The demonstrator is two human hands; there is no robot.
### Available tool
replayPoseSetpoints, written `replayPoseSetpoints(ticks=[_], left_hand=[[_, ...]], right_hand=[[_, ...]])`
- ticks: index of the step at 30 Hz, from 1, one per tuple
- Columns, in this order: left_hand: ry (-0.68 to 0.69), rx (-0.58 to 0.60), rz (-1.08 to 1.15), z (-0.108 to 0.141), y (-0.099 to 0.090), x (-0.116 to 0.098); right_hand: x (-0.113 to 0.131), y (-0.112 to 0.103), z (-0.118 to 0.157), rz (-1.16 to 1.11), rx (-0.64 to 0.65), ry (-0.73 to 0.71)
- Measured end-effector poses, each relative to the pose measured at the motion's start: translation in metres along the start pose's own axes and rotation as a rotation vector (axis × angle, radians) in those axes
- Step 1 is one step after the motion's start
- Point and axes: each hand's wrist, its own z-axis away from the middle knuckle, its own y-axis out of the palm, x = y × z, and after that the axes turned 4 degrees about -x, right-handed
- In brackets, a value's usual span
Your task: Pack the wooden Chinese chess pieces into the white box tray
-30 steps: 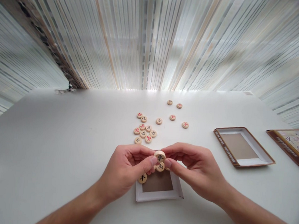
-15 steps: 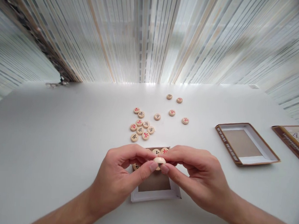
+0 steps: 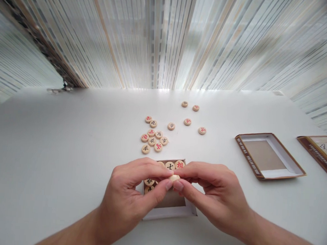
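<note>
Between the thumbs and fingers of my left hand (image 3: 137, 185) and my right hand (image 3: 213, 194) is one pale round Chinese chess piece (image 3: 174, 178), gripped from both sides. Its face is hidden from me. Just beneath my hands lies a shallow open box (image 3: 174, 212) with a brown bottom and white inner walls. Several pieces sit in its far and left parts, among them a red-marked piece (image 3: 179, 165) and a black-marked piece (image 3: 170, 166). My fingers cover part of the box.
Beyond the box, several loose chess pieces (image 3: 151, 141) lie in a cluster, with others (image 3: 187, 121) scattered toward the curtain (image 3: 168, 41). To the right are an open box tray (image 3: 263, 156) and a printed box lid (image 3: 325, 152) on the white table (image 3: 67, 150).
Both hands keep hold of the piece, which has turned so its dark marking no longer shows. More pieces at the box's left side have come into view.
</note>
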Motion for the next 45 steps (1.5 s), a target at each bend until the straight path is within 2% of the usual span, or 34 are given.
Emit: replayPoseSetpoints(ticks=[5,16,21,27,38,45], left_hand=[[-0.045,0.026,0.047,-0.002,0.000,-0.004],[-0.313,0.038,0.292,-0.004,0.003,-0.008],[-0.356,0.054,0.430,-0.008,0.005,-0.009],[-0.406,0.069,0.487,-0.009,0.004,-0.009],[-0.463,0.171,0.605,-0.009,0.003,-0.012],[-0.448,0.132,0.539,-0.006,0.002,-0.011]], right_hand=[[0.000,0.001,-0.001,-0.139,0.016,0.166],[0.004,-0.001,-0.007,-0.417,0.087,0.444],[0.004,-0.001,-0.010,-0.530,0.093,0.475],[0.001,-0.001,-0.010,-0.592,0.112,0.489],[-0.001,-0.004,-0.010,-0.668,0.127,0.554],[0.000,-0.003,-0.009,-0.712,0.136,0.587]])
